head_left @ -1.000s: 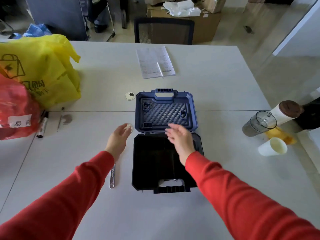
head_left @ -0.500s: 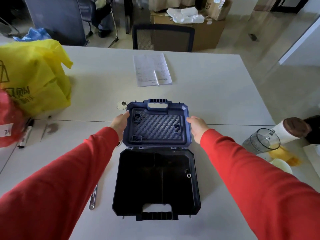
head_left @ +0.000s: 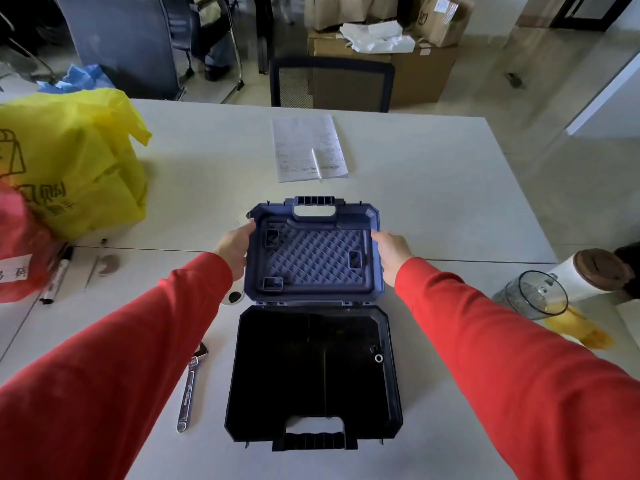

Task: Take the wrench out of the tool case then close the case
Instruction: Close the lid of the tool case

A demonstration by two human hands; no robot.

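The tool case lies open on the white table, its black base (head_left: 277, 368) nearest me and its blue lid (head_left: 313, 251) tilted up behind the hinge. My left hand (head_left: 235, 249) grips the lid's left edge and my right hand (head_left: 391, 251) grips its right edge. The silver adjustable wrench (head_left: 188, 389) lies on the table just left of the base, outside the case. A small ring-shaped part (head_left: 378, 358) sits inside the base near its right wall.
Yellow bag (head_left: 69, 164) and red bag (head_left: 20, 247) stand at the left with a marker (head_left: 57, 275) beside them. Papers with a pen (head_left: 308, 148) lie behind the case. A clear jar (head_left: 533, 294) and a white bottle (head_left: 585, 271) lie at the right. A chair (head_left: 330, 83) stands beyond the table.
Both hands went from hovering over the case to the lid's two side edges and now grip it. The lid stands slightly more raised than half a second ago.
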